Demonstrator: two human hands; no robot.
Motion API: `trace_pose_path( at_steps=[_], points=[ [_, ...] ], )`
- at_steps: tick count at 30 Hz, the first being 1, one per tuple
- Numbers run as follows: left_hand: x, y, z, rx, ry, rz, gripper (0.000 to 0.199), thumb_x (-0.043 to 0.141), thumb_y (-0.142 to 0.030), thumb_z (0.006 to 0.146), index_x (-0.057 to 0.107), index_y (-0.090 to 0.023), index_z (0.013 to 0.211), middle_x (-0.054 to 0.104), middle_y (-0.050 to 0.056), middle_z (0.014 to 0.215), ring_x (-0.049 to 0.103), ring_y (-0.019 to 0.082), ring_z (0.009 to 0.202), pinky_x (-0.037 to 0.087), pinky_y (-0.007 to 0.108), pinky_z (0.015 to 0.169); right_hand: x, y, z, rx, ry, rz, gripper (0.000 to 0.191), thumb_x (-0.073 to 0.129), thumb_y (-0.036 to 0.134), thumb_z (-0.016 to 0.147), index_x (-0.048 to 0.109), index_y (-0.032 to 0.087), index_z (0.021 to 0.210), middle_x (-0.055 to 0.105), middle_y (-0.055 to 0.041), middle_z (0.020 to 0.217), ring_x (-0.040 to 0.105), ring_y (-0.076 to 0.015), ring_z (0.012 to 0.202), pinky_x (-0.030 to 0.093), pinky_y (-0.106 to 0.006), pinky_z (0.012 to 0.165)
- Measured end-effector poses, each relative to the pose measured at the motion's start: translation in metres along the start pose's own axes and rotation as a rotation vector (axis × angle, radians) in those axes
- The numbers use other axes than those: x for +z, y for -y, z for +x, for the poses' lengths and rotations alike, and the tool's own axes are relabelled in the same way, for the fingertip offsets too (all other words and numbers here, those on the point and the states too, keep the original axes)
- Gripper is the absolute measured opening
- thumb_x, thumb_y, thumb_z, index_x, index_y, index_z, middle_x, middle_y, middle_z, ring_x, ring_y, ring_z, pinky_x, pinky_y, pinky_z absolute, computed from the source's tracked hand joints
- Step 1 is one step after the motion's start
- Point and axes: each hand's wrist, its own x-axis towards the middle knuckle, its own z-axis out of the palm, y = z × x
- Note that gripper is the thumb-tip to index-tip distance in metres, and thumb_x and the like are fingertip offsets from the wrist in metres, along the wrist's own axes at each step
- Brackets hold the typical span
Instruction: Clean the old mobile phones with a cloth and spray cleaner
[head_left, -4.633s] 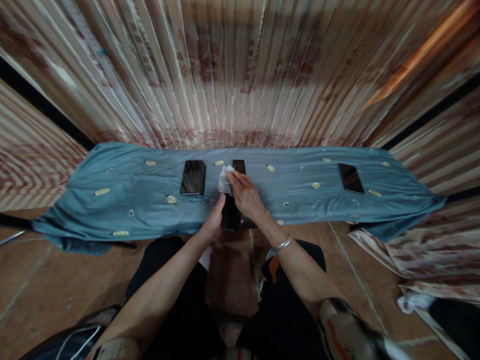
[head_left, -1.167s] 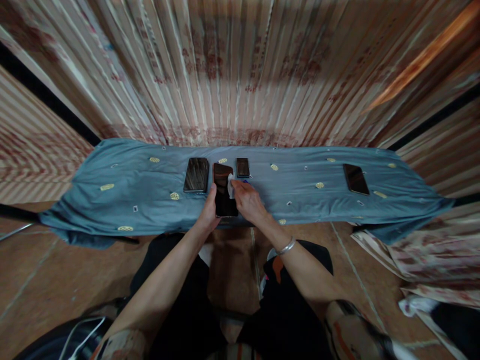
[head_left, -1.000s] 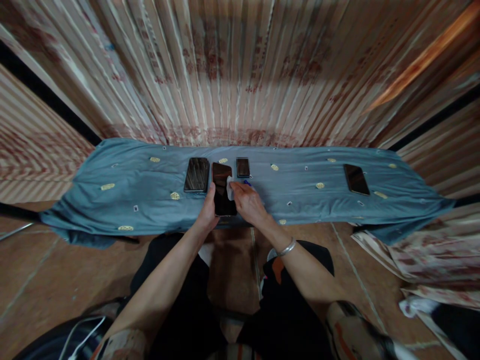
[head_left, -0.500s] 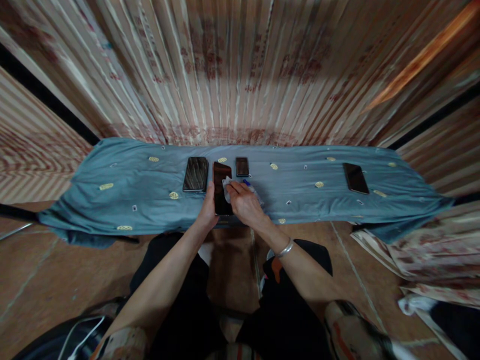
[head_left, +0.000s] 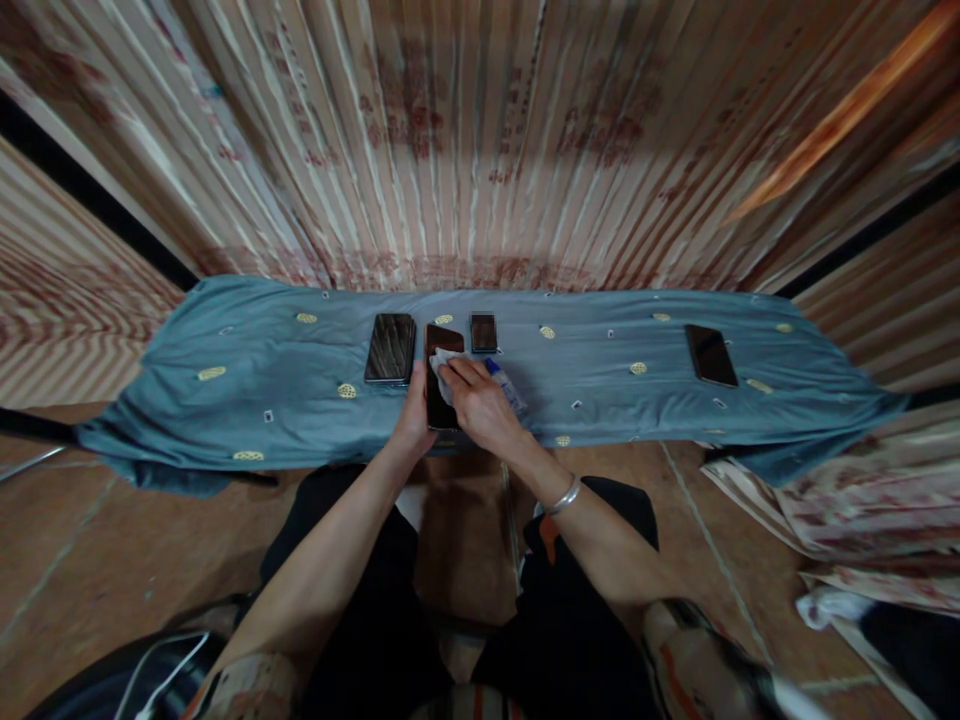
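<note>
My left hand (head_left: 413, 416) grips a dark smartphone (head_left: 438, 412) by its left edge and lower corner, holding it at the front of the cloth-covered table. Against the phone's screen my right hand (head_left: 484, 405) presses a crumpled white wipe (head_left: 442, 362), its fingers bunched over it. Part of the screen is hidden by those fingers. Just right of my right hand lies a small clear bottle with a blue cap (head_left: 504, 382), partly covered by the hand. Beside the held phone on the left is a larger dark phone (head_left: 390, 348); a small square dark device (head_left: 484, 332) sits behind.
Another dark phone (head_left: 712, 356) lies far to the right on the blue patterned tablecloth (head_left: 600, 375). Striped curtains (head_left: 465, 180) hang close behind and at the sides. Dark frame bars (head_left: 105, 195) slope down at both ends. A white cable (head_left: 161, 675) lies at lower left.
My right hand has slid slightly left across the phone's screen with the wipe, and more of the blue-capped bottle shows. My left hand and the phone stay nearly still.
</note>
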Motion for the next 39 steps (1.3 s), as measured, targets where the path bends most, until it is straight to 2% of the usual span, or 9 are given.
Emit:
trace_pose_path(
  at_steps=[4, 8, 13, 21, 26, 31, 39],
  points=[
    [-0.002, -0.005, 0.001, -0.076, 0.052, -0.035, 0.056, 0.042, -0.053, 0.102, 0.063, -0.016, 0.139, 0.076, 0.012, 0.122, 0.071, 0.025, 0.117, 0.051, 0.038, 0.107, 0.006, -0.013, -0.003, 0.032, -0.040, 0.027, 0.049, 0.041, 0.005, 0.096, 0.062, 0.013, 0.139, 0.064, -0.0165, 0.140, 0.059, -0.0275, 0.129, 0.048, -0.047, 0.115],
    [0.000, -0.008, 0.001, -0.091, 0.063, -0.051, 0.059, 0.036, -0.054, 0.104, 0.061, -0.016, 0.142, 0.077, 0.012, 0.120, 0.073, 0.025, 0.111, 0.053, 0.039, 0.105, 0.011, -0.017, -0.006, 0.061, -0.071, 0.048, 0.049, 0.041, 0.004, 0.095, 0.064, 0.013, 0.137, 0.065, -0.0162, 0.140, 0.060, -0.0270, 0.130, 0.044, -0.049, 0.119],
    [0.002, -0.012, -0.001, -0.082, 0.035, -0.051, 0.059, 0.030, -0.050, 0.106, 0.063, -0.014, 0.139, 0.078, 0.012, 0.117, 0.074, 0.023, 0.107, 0.054, 0.037, 0.102, 0.011, -0.017, -0.007, 0.075, -0.075, 0.093, 0.045, 0.043, 0.007, 0.095, 0.067, 0.015, 0.133, 0.066, -0.0150, 0.140, 0.062, -0.0260, 0.128, 0.046, -0.046, 0.117],
    [-0.005, -0.016, 0.006, -0.075, 0.006, -0.020, 0.062, 0.042, -0.061, 0.099, 0.069, -0.014, 0.128, 0.080, 0.013, 0.109, 0.076, 0.027, 0.101, 0.058, 0.040, 0.095, 0.007, -0.011, -0.015, 0.023, -0.048, 0.133, 0.044, 0.047, 0.007, 0.093, 0.070, 0.017, 0.129, 0.069, -0.0115, 0.134, 0.065, -0.0244, 0.120, 0.051, -0.043, 0.110],
    [-0.005, -0.019, 0.006, -0.058, -0.043, -0.042, 0.061, 0.035, -0.059, 0.102, 0.072, -0.014, 0.118, 0.081, 0.011, 0.099, 0.076, 0.025, 0.098, 0.060, 0.037, 0.090, 0.003, -0.005, -0.024, -0.006, -0.026, 0.152, 0.044, 0.046, 0.007, 0.092, 0.070, 0.016, 0.129, 0.069, -0.0116, 0.134, 0.066, -0.0241, 0.121, 0.051, -0.042, 0.111],
    [-0.007, -0.020, 0.008, -0.037, -0.069, -0.037, 0.058, 0.038, -0.059, 0.101, 0.074, -0.014, 0.108, 0.081, 0.011, 0.097, 0.076, 0.024, 0.096, 0.059, 0.035, 0.090, 0.001, -0.002, -0.035, -0.037, -0.015, 0.191, 0.045, 0.048, 0.008, 0.092, 0.068, 0.017, 0.132, 0.067, -0.0124, 0.137, 0.066, -0.0244, 0.122, 0.053, -0.043, 0.111],
    [-0.009, -0.021, 0.010, -0.059, -0.072, -0.031, 0.066, 0.027, -0.058, 0.104, 0.073, -0.011, 0.111, 0.080, 0.011, 0.089, 0.076, 0.024, 0.092, 0.060, 0.037, 0.090, -0.002, -0.013, -0.041, -0.084, 0.021, 0.222, 0.044, 0.047, 0.008, 0.094, 0.067, 0.019, 0.132, 0.066, -0.0110, 0.140, 0.065, -0.0226, 0.125, 0.052, -0.043, 0.112]
  ],
)
